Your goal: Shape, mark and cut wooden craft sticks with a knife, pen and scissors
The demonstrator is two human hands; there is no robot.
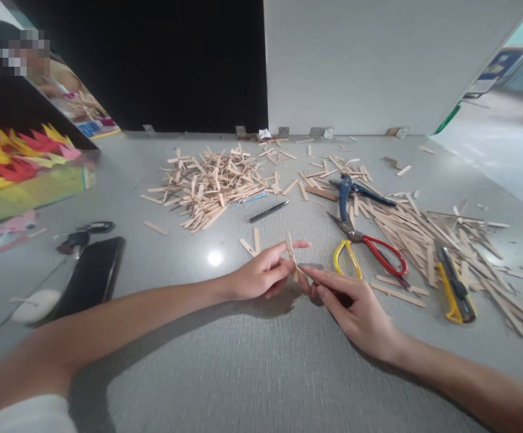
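Note:
My left hand (264,273) is closed on a short wooden craft stick (289,243), which stands up between the fingers while one fingertip points right. Close beside it, my right hand (356,307) is closed around a slim, dark tool (343,299). The palm and fingers mostly hide that tool, so its kind is unclear. Its front end appears to meet the lower part of the stick. Two loose sticks (256,239) lie just beyond my left hand. Red-and-yellow-handled scissors (356,234) lie open beyond my right hand.
A heap of short sticks (211,186) and a black pen (269,211) lie ahead. Rightward are blue-handled pliers (345,195), long sticks (401,234) and a yellow cutter (455,288). A phone (91,273), keys (81,237) and folded paper (13,156) are leftward. A person (58,75) sits beyond the panel.

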